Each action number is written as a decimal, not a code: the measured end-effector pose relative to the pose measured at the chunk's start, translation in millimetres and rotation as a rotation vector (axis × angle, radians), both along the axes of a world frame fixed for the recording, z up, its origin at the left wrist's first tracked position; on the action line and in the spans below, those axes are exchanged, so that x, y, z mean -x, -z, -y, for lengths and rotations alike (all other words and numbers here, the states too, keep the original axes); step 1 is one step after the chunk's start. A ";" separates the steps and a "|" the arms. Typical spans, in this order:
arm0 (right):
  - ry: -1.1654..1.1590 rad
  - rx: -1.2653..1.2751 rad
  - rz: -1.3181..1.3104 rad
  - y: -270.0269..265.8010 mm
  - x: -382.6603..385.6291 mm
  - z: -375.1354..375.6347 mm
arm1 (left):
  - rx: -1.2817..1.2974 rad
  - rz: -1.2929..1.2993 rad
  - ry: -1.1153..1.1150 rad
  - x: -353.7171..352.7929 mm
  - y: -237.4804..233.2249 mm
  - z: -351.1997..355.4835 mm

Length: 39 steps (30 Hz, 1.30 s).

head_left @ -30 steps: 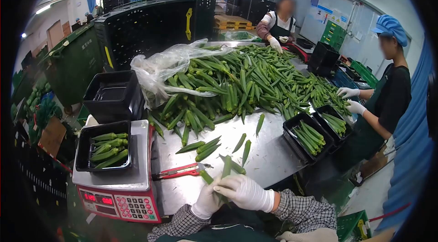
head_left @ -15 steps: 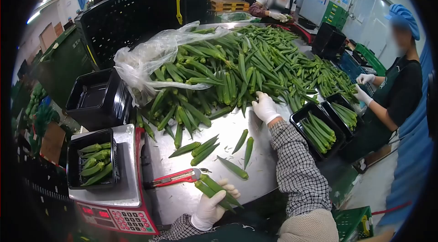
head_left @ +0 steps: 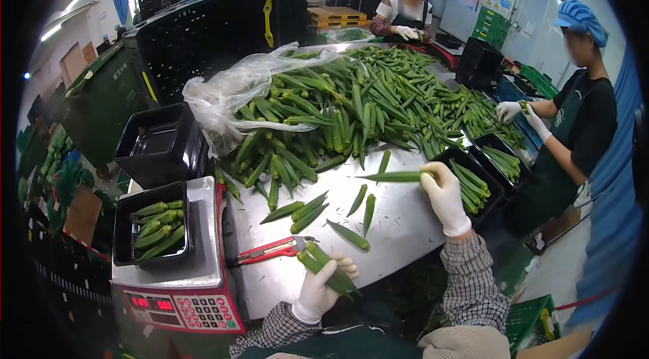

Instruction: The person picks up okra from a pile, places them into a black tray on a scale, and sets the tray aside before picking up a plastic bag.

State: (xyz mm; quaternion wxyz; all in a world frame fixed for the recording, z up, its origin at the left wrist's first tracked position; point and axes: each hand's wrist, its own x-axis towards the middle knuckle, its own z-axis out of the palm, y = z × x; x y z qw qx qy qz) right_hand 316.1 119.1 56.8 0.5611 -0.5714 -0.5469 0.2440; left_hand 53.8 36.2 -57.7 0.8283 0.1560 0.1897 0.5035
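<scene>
In the head view, the left hand (head_left: 318,293), in a thin white glove, is closed around a small bunch of ridged, tapering okra pods (head_left: 327,271), blunt stem ends up, over the near edge of the smooth, shiny metal table (head_left: 385,256). The right hand (head_left: 446,200), also gloved, pinches the stem end of a long pointed pod (head_left: 392,177), held nearly level beside the black tray of okra (head_left: 470,186). Beyond lies a heap of okra (head_left: 365,102), partly under a crinkled, clear plastic bag (head_left: 233,92). Loose pods and a slim red cutter (head_left: 270,251) lie on the metal; at left, a glossy black tray (head_left: 152,222) of pods sits on the flat steel plate of a red-framed scale (head_left: 179,305). Compared with the earlier frame, the right hand has drawn back from the heap's edge and now has a pod; the left still grips its bunch.
</scene>
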 end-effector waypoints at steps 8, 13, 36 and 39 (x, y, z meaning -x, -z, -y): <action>-0.767 0.486 0.146 -33.3 32.5 51.7 | -0.053 -0.005 0.065 -1.6 -6.2 -0.7; -0.775 0.413 0.305 -7.4 90.6 29.3 | -0.162 -0.077 0.150 2.1 -18.0 4.0; -0.433 0.475 -0.050 79.3 65.1 41.5 | -0.100 0.009 0.040 0.2 -5.0 1.9; -0.426 0.446 0.023 81.5 64.8 41.8 | -0.084 0.018 0.040 0.5 -6.0 4.3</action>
